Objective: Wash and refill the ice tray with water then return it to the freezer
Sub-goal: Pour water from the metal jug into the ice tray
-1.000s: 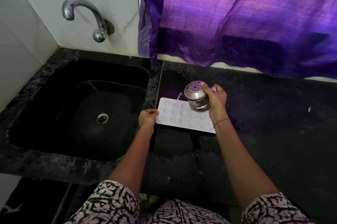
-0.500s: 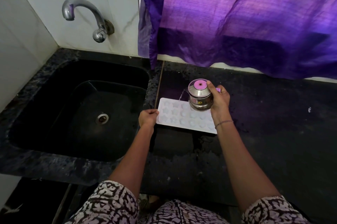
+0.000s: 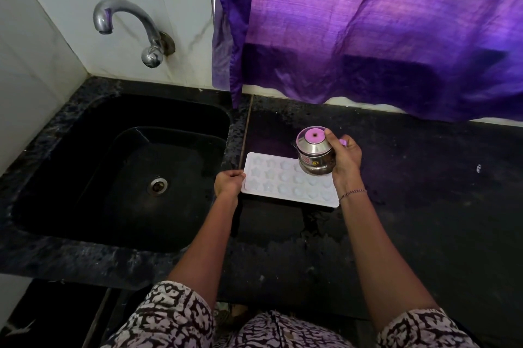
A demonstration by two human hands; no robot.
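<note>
Refilling the ice tray point(image 3: 283, 186) lying on the counter point(image 3: 424, 192) beside the sink point(image 3: 85, 149), you are gripping a steel pot point(image 3: 314, 153) above it in your right hand point(image 3: 346, 159), left hand point(image 3: 227, 185) clasping its edge; next is likely calling for topping dry cells, then carrying it level.

Patterned short sleeves point(image 3: 169, 316) and one thin bracelet point(image 3: 352, 193)
The sleeves have dark and white squiggly shapes all over. The arms are bare below them. The bracelet goes round the wrist of the right hand point(image 3: 346, 160).
</note>
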